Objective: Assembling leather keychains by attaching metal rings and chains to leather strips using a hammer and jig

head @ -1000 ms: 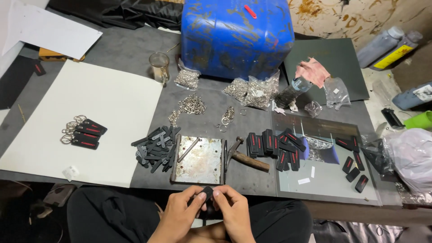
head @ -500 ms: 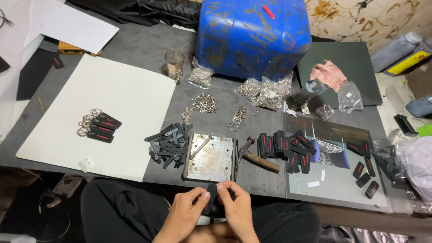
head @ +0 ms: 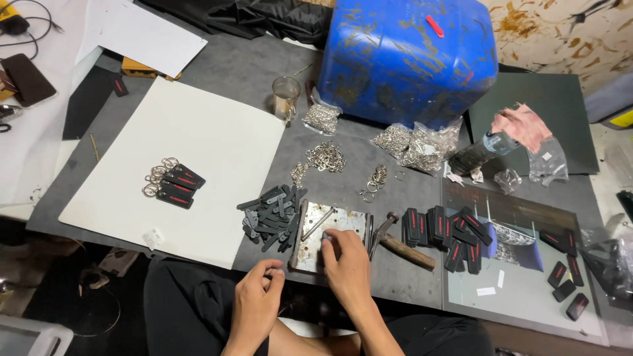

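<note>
I see the metal plate (head: 330, 242) lying flat at the near edge of the counter (head: 224, 72), and my right hand (head: 344, 264) rests on its near end, fingertips pressed together on something too small to make out. My left hand (head: 257, 302) hangs just off the plate's near-left corner, thumb and fingers pinched shut — on what, I cannot tell. Left of the plate lies a heap of dark strips (head: 271, 216); right of it a hammer (head: 399, 242), then black tags (head: 448, 231).
</note>
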